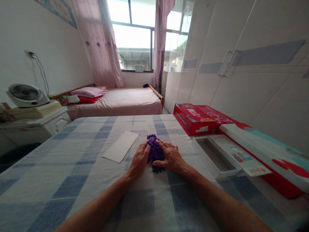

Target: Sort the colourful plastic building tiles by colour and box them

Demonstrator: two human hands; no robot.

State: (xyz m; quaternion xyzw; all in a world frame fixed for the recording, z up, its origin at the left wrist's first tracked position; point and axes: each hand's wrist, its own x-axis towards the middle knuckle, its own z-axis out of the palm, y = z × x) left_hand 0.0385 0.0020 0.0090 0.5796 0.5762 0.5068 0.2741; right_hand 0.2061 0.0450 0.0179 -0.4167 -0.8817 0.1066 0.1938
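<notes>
A cluster of small purple pieces with toothed edges (155, 149) lies on the checked tablecloth in front of me. Along its left side rests my left hand (140, 157), fingers stretched forward and touching the pieces. My right hand (172, 157) lies over the right side, its fingers spread and the thumb reaching across the near part. Both palms face down, and neither hand is closed round a piece. Part of the cluster is hidden under the right fingers. Left of my hands, a blank white card (121, 146) lies flat.
To the right are an open white box (205, 164), a printed leaflet (238, 154), a red box (190, 124) and a long white-and-red box (267, 151). The table (79, 141) has a blue-and-white checked cloth. Beyond stand a bed (130, 100) and a fan (26, 95).
</notes>
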